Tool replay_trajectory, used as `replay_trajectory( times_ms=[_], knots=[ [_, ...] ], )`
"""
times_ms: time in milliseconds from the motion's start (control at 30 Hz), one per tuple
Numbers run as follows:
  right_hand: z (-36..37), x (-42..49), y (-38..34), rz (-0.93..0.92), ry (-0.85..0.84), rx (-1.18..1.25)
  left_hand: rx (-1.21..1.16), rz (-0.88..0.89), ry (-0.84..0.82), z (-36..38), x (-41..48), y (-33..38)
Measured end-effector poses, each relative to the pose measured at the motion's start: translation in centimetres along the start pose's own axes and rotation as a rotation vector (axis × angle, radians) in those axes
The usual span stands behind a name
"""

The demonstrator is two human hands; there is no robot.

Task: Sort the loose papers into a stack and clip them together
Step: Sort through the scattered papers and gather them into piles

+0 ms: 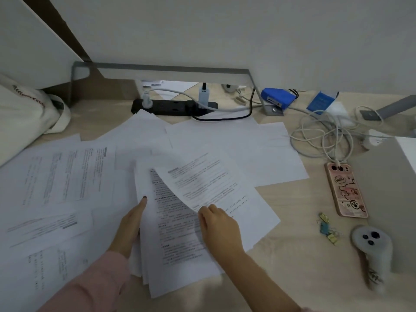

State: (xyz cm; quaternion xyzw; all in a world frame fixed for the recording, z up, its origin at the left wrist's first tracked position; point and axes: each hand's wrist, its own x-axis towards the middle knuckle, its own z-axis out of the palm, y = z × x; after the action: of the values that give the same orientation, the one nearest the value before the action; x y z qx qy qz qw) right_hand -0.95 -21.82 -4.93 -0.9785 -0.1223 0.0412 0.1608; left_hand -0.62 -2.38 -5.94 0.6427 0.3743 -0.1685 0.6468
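Note:
A rough stack of printed sheets [177,242] lies in front of me on the wooden desk [299,255]. My left hand [131,226] lies flat along the stack's left edge, fingers straight. My right hand [219,224] pinches the lower edge of one printed sheet [209,183], lifted at an angle over the stack. More loose papers [58,176] are spread to the left, and blank sheets [236,143] lie behind. Small binder clips [326,228], gold and blue, rest on the desk to the right.
A phone in a pink case [345,190] and a white controller [371,251] lie at right. Tangled white cables [326,136], a black power strip [173,106], blue boxes [278,97] and a grey monitor stand [171,70] sit behind. A cream bag [24,106] is at far left.

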Motion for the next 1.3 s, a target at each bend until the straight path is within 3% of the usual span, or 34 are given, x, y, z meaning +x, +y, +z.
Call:
replay_trajectory(
  times_ms=[400,633,733,900,1033,1200,1300],
  knots=[
    [3.1,0.2,-2.2,0.05,-0.079,0.404,0.018,0.162,0.059,-0.1,-0.8,-1.3],
    [3.5,1.0,-5.9,-0.014,-0.291,0.531,-0.015,0.108,0.013,-0.1,-0.4,-1.2],
    [2.6,1.7,-4.7,-0.003,-0.251,0.637,0.066,0.175,0.054,0.1,-0.4,-1.3],
    [0.2,3.8,3.7,0.279,0.006,0.573,0.08,0.189,0.06,0.7,-0.5,-1.5],
    [-1.3,4.7,10.3,0.585,0.058,0.499,0.08,0.171,0.073,0.5,-0.2,-1.4],
    [-3.7,8.0,13.0,0.71,0.163,0.703,0.093,0.233,0.096,0.2,0.5,0.4],
    [-4.8,10.5,13.4,0.893,0.207,1.056,0.092,0.259,0.103,-0.1,1.8,1.6]
  ],
)
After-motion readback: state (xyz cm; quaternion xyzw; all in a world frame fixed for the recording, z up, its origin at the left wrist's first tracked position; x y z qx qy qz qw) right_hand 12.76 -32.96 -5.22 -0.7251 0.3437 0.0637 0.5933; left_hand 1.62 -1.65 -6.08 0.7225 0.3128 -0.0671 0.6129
